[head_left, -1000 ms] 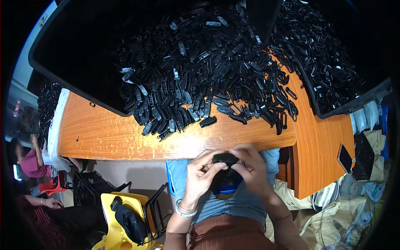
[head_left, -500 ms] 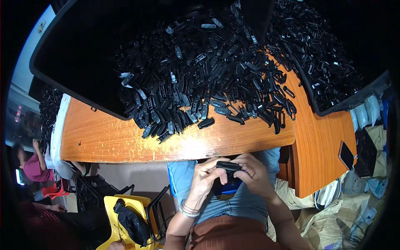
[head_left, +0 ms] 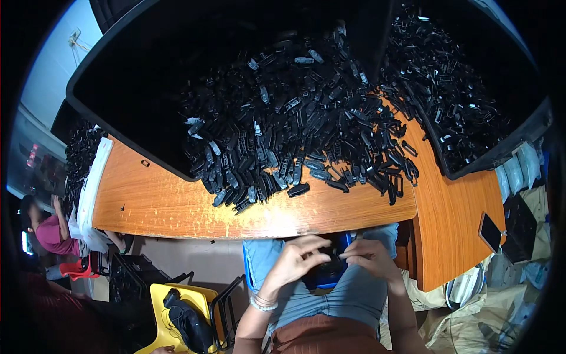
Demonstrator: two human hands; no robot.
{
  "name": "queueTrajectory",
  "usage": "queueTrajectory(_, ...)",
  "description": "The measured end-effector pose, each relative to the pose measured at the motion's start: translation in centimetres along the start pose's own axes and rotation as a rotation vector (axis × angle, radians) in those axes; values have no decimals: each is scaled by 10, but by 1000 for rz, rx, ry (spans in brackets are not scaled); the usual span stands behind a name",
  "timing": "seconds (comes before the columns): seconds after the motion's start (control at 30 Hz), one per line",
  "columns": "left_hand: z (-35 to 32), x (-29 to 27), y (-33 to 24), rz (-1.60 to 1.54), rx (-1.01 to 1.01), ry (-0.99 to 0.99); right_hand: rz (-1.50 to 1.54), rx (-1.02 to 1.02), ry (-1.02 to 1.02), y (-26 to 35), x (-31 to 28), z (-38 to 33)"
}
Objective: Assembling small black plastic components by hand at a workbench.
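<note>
Black pieces (head_left: 292, 127) lie beyond left hand (head_left: 295, 259) and right hand (head_left: 376, 261), each grip loosely parted, seemingly empty.

Your table (head_left: 159, 203) looks like smooth, shiny wood, with rough-looking spots (head_left: 236, 217). The black bits (head_left: 289, 153) on the table look like hard plastic. Below its front edge, your jeans (head_left: 348, 295) are dull cloth; the yellow chair (head_left: 158, 307) looks like smooth plastic.

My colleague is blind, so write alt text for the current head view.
A person's left hand and right hand hover apart over a blue bin. Ahead, black parts lie heaped on a table; a phone lies at right, and a yellow chair stands at lower left.
</note>
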State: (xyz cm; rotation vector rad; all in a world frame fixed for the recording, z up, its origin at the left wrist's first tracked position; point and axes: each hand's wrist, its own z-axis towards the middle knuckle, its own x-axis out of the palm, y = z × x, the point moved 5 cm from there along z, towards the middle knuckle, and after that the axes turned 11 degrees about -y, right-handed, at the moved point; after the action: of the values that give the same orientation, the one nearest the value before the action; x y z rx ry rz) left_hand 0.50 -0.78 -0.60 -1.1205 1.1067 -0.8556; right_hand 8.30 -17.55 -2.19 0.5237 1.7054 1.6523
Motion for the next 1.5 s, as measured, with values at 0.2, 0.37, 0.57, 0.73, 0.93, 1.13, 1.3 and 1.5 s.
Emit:
queueTrajectory(0.2,50,-32,-11,599,340,-522,-241,-37,-270,5,1,53)
queueTrajectory(0.37,71,-25,6,833,298,-469,-762,-407,-622,24,2,89)
queueTrajectory(0.57,54,-30,18,380,287,-571,-765,-392,-599,17,15,84)
queueTrajectory(0.73,39,-17,38,-657,-253,-308,-708,-423,-572,14,17,82)
queueTrajectory(0.93,23,-15,27,-454,-282,-229,-201,-88,-453,11,20,76)
queueTrajectory(1.13,12,-17,8,-224,-243,-254,-57,-223,-203,36,21,62)
queueTrajectory(1.3,12,-22,-11,-89,-96,-317,-201,-301,-140,44,23,59)
queueTrajectory(1.5,14,-24,-25,98,199,-398,-409,-437,-92,42,37,50)
